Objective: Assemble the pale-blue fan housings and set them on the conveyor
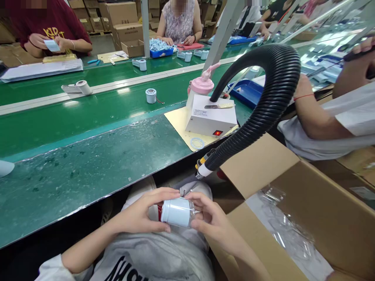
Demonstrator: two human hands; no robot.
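While the left hand (142, 212) grips a smooth cylinder (177, 212), the right hand (212, 218) clasps its transparent end (192, 208)

glossy plastic, matt cardboard

at lower centre of the frame, the pale blue cylinder (176, 212) looks like smooth plastic, shiny and transparent at one end. the black hose (286, 86), right of centre, is ribbed plastic with a soft sheen. the box (336, 210) at lower right is matt cardboard.
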